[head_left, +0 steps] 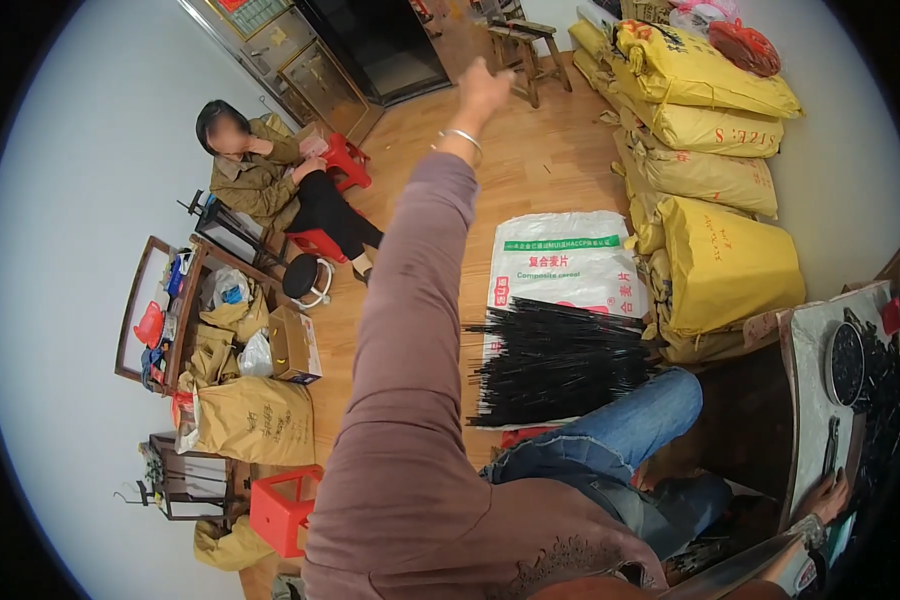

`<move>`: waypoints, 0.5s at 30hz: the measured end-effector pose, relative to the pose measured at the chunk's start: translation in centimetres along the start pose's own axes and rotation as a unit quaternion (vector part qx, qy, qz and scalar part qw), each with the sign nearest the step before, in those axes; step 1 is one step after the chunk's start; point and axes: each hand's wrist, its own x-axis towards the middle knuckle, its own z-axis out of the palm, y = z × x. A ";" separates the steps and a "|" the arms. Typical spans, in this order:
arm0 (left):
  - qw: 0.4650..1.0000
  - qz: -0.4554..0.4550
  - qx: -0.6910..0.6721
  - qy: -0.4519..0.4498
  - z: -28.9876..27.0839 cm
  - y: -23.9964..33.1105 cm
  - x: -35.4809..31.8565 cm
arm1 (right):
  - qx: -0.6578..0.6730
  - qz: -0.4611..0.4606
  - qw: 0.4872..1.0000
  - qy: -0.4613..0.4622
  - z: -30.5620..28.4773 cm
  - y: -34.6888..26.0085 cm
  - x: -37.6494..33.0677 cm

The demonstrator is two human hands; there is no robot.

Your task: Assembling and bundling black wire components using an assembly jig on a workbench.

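My left hand (484, 92), with a bracelet at the wrist, is raised at the end of a stretched arm in a mauve sleeve. Its fingers are partly extended and apart, and nothing shows in them. Over on the right, my right hand (823, 497) lies at the edge of the worktable (808, 370), fingers loosely spread. A narrow dark hand tool (832, 445) lies just beyond its fingertips. Also on that table are a round dish (846, 363) of small black pieces and a dark heap of short black pieces (885, 400).
Many thin black rods (560, 360) lie on a white woven sack (560, 260) on the floor. Yellow sacks (735, 260) are stacked along the right wall. A person (260, 170) sits at the left near red stools (347, 160). A cardboard box (295, 345) and a brown sack (255, 420) stand nearer.
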 end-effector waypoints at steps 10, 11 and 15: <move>0.985 -0.004 0.013 -0.171 6.9 2.5 -6.8 | 0.024 0.001 1.000 0.002 -1.6 -1.9 0.1; 0.984 -0.002 0.007 -0.180 7.1 2.6 -7.2 | 0.042 0.013 0.999 -0.002 -1.7 -2.2 0.2; 0.976 -0.003 -0.006 -0.218 7.8 4.5 -9.1 | 0.038 -0.005 0.999 0.015 -0.7 -0.5 0.0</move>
